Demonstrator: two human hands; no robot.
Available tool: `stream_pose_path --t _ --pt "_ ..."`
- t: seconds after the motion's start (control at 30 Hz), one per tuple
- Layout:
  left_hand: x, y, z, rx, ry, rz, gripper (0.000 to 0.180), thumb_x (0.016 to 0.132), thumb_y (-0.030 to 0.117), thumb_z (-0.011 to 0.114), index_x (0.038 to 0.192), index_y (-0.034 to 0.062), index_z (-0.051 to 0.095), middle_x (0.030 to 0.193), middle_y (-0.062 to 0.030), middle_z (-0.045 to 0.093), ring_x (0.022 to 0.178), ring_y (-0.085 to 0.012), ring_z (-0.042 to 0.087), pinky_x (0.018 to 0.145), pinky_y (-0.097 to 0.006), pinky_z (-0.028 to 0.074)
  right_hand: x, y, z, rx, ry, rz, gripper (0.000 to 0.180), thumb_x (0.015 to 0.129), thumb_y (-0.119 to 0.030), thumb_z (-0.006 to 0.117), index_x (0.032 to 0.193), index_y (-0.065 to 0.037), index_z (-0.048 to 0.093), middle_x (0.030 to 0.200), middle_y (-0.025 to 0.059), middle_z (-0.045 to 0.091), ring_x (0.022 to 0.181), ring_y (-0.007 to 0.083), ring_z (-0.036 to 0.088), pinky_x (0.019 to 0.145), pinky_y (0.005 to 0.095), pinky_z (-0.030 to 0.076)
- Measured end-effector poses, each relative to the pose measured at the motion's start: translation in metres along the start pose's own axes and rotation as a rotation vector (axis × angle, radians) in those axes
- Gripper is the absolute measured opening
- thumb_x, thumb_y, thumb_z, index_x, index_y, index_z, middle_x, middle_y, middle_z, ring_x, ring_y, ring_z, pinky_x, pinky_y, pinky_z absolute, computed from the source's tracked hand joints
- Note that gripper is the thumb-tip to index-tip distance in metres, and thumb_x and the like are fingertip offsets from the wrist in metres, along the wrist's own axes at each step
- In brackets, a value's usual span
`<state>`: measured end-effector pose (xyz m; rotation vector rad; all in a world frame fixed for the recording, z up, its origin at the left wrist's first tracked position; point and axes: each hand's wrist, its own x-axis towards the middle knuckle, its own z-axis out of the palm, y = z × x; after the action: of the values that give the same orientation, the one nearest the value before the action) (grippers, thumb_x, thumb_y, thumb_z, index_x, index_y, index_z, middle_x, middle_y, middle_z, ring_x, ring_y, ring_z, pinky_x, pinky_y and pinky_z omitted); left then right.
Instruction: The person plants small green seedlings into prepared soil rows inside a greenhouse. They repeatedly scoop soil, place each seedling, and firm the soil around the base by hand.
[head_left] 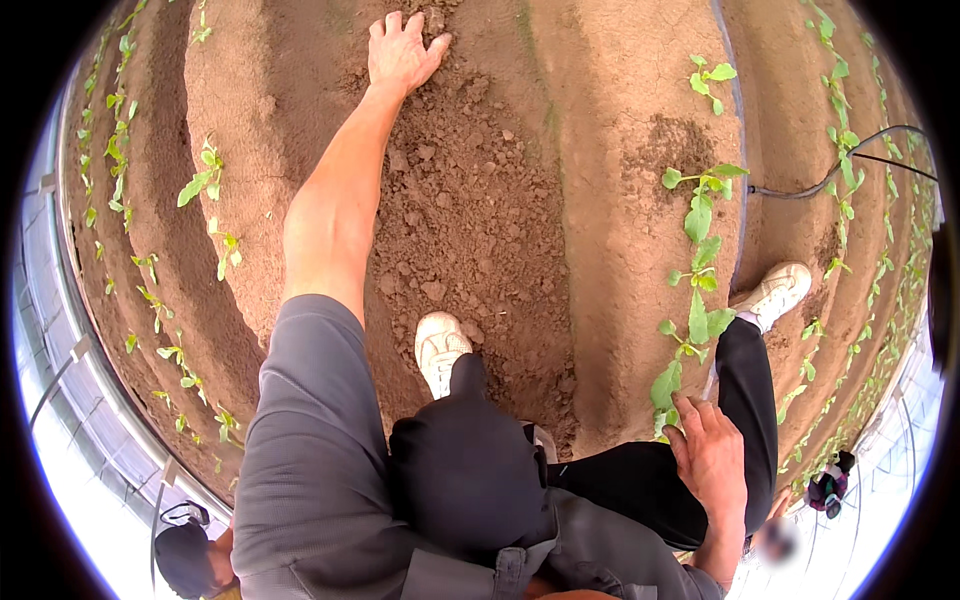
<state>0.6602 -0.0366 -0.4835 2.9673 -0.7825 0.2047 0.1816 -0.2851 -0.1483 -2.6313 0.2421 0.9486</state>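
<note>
Far ahead, my left hand (pixel 405 52) reaches down onto the brown soil of a furrow. Its fingers are spread with the tips against the loose clods (pixel 440 20), and no held object shows. Crumbly soil (pixel 470 220) runs from there back to my left shoe (pixel 440 345). At the lower right, my right hand (pixel 712 455) hangs by my bent leg, fingers slightly curled and thumb apart, with nothing visible in it. Close to its fingertips are the broad leaves of a green seedling (pixel 665 385), and I cannot tell whether they touch.
Rows of seedlings (pixel 700 215) stand on the raised bed at right, others (pixel 205 178) at left. A black hose (pixel 830 180) crosses the right furrow; thin tubing (pixel 742 110) follows the bed. My right shoe (pixel 778 292) is beyond that bed. Other people (pixel 185 560) are behind.
</note>
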Motion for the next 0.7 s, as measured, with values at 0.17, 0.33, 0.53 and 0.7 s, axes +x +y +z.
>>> stream_pose_path --t 0.17,0.33,0.53,0.7 --pt "-0.115 0.063 -0.03 -0.321 -0.124 -0.146 0.075 0.089 0.06 0.054 0.139 0.0052 0.049 0.141 -0.0259 0.041 0.127 -0.0408 0.038 0.107 -0.05 0.034 -0.023 -0.003 0.009 -0.042 0.084 -0.08 0.042 0.081 -0.011 0.07 0.12 -0.002 0.055 0.11 0.0155 0.062 0.09 0.0343 0.061 0.077 0.0426 0.05" --pt "-0.242 0.163 -0.08 -0.579 -0.317 -0.095 0.08 0.089 0.063 0.052 0.147 0.0095 0.039 0.147 -0.0263 0.034 0.135 -0.0426 0.031 0.112 -0.053 0.028 -0.043 -0.012 0.022 -0.014 0.051 -0.124 0.042 0.082 -0.011 0.069 0.121 -0.002 0.056 0.094 0.0141 0.058 0.085 0.0333 0.059 0.074 0.0429 0.048" --pt "-0.281 0.131 -0.105 -0.315 -0.247 0.056 0.088 0.088 0.068 0.049 0.152 0.0118 0.028 0.155 -0.0232 0.022 0.144 -0.0456 0.015 0.117 -0.055 0.017 -0.058 -0.005 0.028 -0.072 0.121 -0.134 0.041 0.085 -0.01 0.067 0.123 -0.003 0.056 0.091 0.0143 0.057 0.084 0.0338 0.058 0.074 0.0431 0.048" --pt "-0.285 0.111 -0.079 -0.221 -0.313 -0.247 0.091 0.086 0.07 0.048 0.152 0.0099 0.028 0.157 -0.0262 0.017 0.143 -0.0536 0.008 0.116 -0.061 0.01 -0.068 -0.003 0.037 -0.062 0.147 -0.173 0.042 0.083 -0.009 0.068 0.123 -0.002 0.057 0.093 0.0137 0.058 0.085 0.0324 0.059 0.074 0.0421 0.049"
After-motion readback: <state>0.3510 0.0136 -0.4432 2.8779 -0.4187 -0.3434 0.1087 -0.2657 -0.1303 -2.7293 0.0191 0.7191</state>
